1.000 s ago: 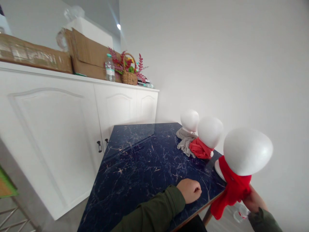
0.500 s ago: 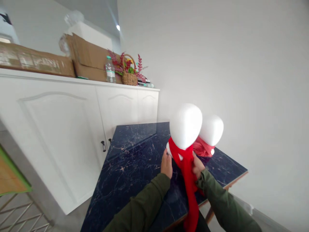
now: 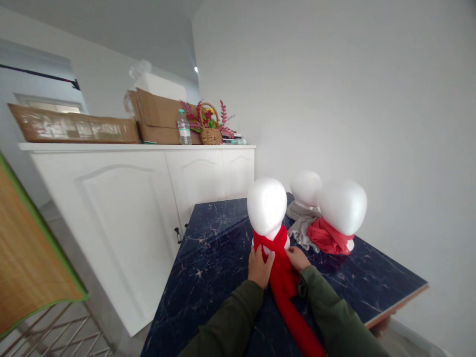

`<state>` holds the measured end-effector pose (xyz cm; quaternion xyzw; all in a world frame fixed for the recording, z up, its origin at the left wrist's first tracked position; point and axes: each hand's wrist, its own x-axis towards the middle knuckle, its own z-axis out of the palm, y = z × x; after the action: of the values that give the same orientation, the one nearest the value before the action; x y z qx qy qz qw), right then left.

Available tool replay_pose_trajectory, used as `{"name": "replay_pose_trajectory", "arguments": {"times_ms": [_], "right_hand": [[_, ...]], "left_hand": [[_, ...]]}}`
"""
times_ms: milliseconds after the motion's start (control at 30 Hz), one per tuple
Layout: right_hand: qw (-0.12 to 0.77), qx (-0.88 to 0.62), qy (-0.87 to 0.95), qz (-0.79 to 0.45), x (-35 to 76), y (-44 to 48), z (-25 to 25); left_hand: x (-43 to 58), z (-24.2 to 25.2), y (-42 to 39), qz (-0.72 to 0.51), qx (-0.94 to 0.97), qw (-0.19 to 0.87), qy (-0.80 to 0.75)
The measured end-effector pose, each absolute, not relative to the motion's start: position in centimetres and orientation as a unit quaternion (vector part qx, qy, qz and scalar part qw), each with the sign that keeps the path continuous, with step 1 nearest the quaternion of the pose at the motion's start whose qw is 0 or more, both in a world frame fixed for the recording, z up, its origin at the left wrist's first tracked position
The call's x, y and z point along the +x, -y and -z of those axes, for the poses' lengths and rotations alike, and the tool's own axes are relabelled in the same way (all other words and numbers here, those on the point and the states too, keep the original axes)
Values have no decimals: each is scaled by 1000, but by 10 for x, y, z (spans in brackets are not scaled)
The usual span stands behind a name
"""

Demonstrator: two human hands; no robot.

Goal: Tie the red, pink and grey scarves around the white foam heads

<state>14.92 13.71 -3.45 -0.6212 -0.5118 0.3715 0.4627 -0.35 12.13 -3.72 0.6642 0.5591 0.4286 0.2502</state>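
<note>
A white mannequin head point(image 3: 267, 206) stands upright on the dark marbled table point(image 3: 201, 292). Wrapped around its neck is a bright red scarf point(image 3: 284, 297), whose long end hangs down the front and runs towards me. My left hand point(image 3: 261, 267) is at the left of the neck, fingers and thumb closed on the scarf there. On the other side, my right hand point(image 3: 298, 259) pinches the scarf's right edge; some of its fingertips are hidden by the cloth.
Behind to the right stand a mannequin head point(image 3: 344, 206) with a coral scarf point(image 3: 329, 237) and another head point(image 3: 305, 188) with a grey scarf point(image 3: 303, 223). A white cabinet point(image 3: 122, 198) carries cardboard boxes point(image 3: 159, 119), a bottle point(image 3: 184, 128) and a flower basket point(image 3: 211, 135).
The view has swung, bringing the grey-scarfed head into sight. My left hand has moved from the base's side onto the scarf; my right hand has come up along the scarf's edge.
</note>
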Motion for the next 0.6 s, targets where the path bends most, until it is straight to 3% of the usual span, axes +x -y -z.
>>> {"name": "replay_pose_trajectory", "arguments": {"times_ms": [200,333,467,600], "right_hand": [[402,-651,570,-298,158,-119,31],[413,-640,577,-294,150,-115,29],[437,-611,535,-386,135,-118,27],[531,-516,362,-566,126,-120,25]], "left_hand": [[18,42,-103,-421,692,182,-558],[17,42,-104,-444,688,190,-541],[11,40,-111,-486,671,216,-516],[13,38,-109,-510,667,251,-482]]}}
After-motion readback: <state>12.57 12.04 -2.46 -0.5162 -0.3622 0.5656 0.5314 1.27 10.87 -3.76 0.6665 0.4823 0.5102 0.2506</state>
